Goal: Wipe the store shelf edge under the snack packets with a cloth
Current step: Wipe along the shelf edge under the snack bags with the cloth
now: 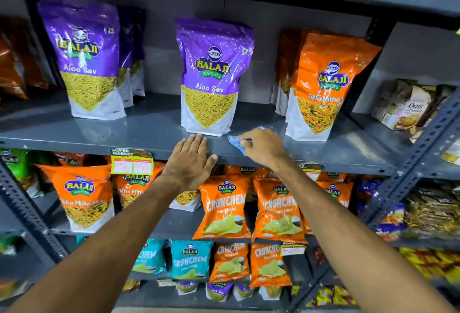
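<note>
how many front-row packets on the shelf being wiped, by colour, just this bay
purple Aloo Sev packets: 2
orange Tikha Mitha packet: 1
total: 3
More packets stand behind the front ones, too hidden to count.

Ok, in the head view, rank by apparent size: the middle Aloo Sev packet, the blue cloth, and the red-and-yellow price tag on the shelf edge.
1. Aloo Sev packet, clearly the largest.
2. Price tag.
3. Cloth, though the right hand covers most of it, so its place below the tag is unsure.
</note>
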The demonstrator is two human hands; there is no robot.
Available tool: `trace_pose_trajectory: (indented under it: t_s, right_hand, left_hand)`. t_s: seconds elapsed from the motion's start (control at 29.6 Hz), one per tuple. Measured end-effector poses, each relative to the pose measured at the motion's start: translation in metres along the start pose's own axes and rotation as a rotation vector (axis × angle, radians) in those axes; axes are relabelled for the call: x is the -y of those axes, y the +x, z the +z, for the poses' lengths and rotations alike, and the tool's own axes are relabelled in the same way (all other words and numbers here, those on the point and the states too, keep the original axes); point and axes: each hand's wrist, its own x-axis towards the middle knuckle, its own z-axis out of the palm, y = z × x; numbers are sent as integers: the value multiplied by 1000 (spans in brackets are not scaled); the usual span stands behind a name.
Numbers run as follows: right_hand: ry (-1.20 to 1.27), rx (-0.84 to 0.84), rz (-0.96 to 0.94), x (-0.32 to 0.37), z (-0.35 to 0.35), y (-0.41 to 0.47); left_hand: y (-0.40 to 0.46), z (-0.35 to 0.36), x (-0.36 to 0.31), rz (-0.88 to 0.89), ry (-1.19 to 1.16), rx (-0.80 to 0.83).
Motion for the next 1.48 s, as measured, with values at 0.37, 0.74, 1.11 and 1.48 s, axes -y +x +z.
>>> trace_pose_trajectory:
  t_s: [0.37, 0.74, 1.11, 1.48]
  right_hand:
    - [77, -116, 132, -47, -47, -22]
    - [-12, 72, 28, 21, 17, -19]
    - [-97, -140, 409, -95, -28, -57]
    - [-17, 86, 152, 11, 6, -14]
  left_hand:
    - [1, 5, 0, 3, 16, -34]
    - [0, 0, 1, 8, 34, -11]
    - [0, -2, 1, 13, 7, -2]
    - [0, -2, 1, 15, 2, -4]
